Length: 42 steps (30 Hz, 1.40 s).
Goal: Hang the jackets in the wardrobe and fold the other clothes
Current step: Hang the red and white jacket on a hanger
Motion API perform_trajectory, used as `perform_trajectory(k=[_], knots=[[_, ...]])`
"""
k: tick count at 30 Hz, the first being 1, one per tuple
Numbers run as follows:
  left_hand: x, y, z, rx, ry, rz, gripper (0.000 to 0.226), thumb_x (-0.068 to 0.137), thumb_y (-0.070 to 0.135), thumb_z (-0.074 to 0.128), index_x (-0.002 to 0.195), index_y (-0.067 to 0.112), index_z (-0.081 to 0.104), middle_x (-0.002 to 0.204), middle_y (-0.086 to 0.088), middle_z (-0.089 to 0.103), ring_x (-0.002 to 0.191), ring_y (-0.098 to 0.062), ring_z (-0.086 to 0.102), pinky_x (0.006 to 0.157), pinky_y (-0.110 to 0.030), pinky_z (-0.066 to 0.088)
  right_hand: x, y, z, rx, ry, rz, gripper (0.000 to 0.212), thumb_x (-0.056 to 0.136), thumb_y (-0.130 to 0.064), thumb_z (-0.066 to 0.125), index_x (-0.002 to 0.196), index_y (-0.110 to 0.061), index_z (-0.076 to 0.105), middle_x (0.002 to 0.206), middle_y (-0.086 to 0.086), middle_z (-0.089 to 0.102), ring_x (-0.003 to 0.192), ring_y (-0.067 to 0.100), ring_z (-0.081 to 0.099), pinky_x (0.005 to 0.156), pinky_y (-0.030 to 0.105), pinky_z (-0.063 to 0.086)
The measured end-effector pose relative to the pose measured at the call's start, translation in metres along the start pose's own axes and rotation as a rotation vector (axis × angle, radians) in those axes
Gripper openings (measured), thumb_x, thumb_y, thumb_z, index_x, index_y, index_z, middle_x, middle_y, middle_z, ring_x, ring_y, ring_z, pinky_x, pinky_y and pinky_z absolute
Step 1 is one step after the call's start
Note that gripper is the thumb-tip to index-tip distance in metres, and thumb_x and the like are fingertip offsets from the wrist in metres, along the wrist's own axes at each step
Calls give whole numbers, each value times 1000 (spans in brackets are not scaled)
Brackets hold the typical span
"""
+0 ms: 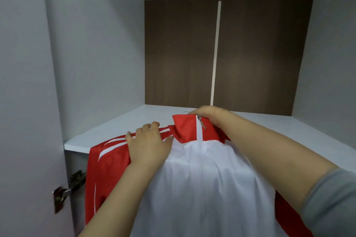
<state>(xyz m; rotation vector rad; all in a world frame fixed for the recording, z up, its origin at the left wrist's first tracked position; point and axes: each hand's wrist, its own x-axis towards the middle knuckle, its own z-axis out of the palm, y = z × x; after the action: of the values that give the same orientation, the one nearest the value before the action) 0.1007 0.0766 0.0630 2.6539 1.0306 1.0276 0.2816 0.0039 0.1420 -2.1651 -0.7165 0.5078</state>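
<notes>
A red and white jacket point(202, 183) hangs in front of me, its red collar and shoulders level with the front edge of a white wardrobe shelf point(123, 131). My left hand point(149, 144) lies on the jacket's left shoulder with its fingers curled over the red, white-striped top seam. My right hand point(207, 116) grips the top of the red collar beside the metal zipper pull point(202, 123). The white front hangs down between my forearms, and a red sleeve point(98, 184) hangs at the left. No hanger is visible.
The wardrobe's brown back panel point(250, 54) has a pale vertical strip. White side walls stand left and right. A metal door hinge point(67, 188) sits on the left wall below the shelf.
</notes>
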Motion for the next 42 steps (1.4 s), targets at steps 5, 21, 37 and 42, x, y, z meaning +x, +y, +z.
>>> perform_trajectory(k=[5,21,37,42], knots=[[7,-17,-4,-96,74,83,35,97,38,48,132,36,53,132,10,57,124,-16,43,100,-36,28,-13,-3,5,145,200,-180,30,100,-29,50,85,-7,64,73,5,59,63,16,55,54,18,45],[-92,-82,-46,-661,-178,609,19,93,39,53,107,39,67,104,32,67,98,9,62,88,-17,46,-271,47,49,338,333,-730,47,96,-40,47,60,-10,42,45,4,31,40,21,39,57,28,47],[-359,-164,35,-1003,-797,-197,60,77,59,60,130,36,43,126,13,51,110,-12,55,91,-37,52,-433,157,144,824,742,-351,56,92,-9,56,40,-23,39,42,-6,22,38,10,14,42,21,10],[-394,-146,51,-967,-838,-121,30,85,54,45,90,32,65,86,14,71,82,-9,69,84,-29,57,-455,191,151,670,787,-291,59,93,-10,57,40,-24,35,45,-7,21,40,10,14,41,19,14]])
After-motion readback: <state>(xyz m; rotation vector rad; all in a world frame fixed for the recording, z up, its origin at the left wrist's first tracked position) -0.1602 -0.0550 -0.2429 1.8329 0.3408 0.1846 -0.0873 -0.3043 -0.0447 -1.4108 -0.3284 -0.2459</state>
